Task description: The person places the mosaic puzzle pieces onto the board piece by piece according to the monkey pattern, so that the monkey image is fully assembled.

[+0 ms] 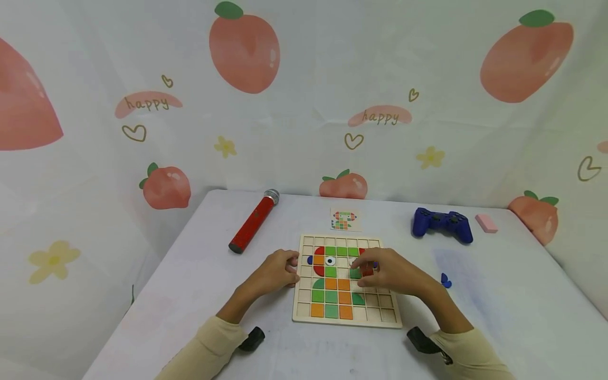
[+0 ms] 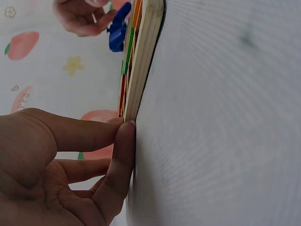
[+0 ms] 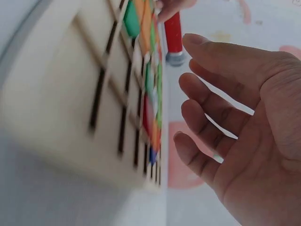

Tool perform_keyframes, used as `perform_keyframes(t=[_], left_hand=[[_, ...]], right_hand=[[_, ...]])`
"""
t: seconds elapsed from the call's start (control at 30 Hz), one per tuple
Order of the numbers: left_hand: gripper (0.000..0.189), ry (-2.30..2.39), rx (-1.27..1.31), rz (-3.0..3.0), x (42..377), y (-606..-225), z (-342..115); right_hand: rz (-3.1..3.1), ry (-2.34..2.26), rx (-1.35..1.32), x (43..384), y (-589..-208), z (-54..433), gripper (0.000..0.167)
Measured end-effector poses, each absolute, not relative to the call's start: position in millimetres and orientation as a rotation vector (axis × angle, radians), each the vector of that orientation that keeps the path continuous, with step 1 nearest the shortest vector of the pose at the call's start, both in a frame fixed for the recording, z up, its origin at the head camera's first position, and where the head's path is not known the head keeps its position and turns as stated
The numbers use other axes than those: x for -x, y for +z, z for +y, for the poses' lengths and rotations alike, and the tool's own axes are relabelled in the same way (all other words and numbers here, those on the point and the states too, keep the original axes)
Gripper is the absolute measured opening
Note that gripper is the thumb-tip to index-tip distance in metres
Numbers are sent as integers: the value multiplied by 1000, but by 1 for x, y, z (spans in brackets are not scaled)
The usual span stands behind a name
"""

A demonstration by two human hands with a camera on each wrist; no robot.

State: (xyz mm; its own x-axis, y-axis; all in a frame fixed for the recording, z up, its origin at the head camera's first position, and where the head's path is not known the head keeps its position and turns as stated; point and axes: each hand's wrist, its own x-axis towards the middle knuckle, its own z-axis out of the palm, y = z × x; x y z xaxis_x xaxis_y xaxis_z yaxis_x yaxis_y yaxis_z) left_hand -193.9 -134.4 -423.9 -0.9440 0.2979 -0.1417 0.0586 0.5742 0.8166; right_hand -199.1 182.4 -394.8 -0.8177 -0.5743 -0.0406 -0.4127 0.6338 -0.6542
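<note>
A square wooden grid board [image 1: 304,310] lies on the table with red, green, orange and teal tiles set in its cells, forming an animal-like figure. One round eye tile [image 1: 330,260] shows on the figure's head. At the board's left edge, my left hand [image 1: 274,272] pinches the rim between thumb and fingertip, as the left wrist view shows. My right hand [image 1: 391,270] hovers over the board's right half, fingers loosely bent and apart, and it covers part of the figure. In the right wrist view that hand [image 3: 254,108] has nothing between thumb and fingers.
Behind the board lies a small picture card [image 1: 345,221] with a similar figure. A red microphone [image 1: 252,224] is at the back left. On the right are a blue game controller [image 1: 442,225], a pink block [image 1: 486,223] and a small blue piece [image 1: 445,281].
</note>
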Motion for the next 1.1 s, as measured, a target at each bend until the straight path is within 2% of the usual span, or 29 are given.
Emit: perform_keyframes(t=[0.33,0.57,0.8,1.1], left_hand=[[59,1306,-277,2549,193,-423,-136],[58,1300,-276,2555,193,-423,-135],[58,1287,-261,2557,194,-422,-133],[58,1293,-278,2557,195,-424,-134]], right_hand=[[2702,-957,728,190,-402,230,32],[2733,-877,573,177,-402,258,38],[2754,-859,560,169,-406,287,42],[2750,-843,465,160,-407,309,45]])
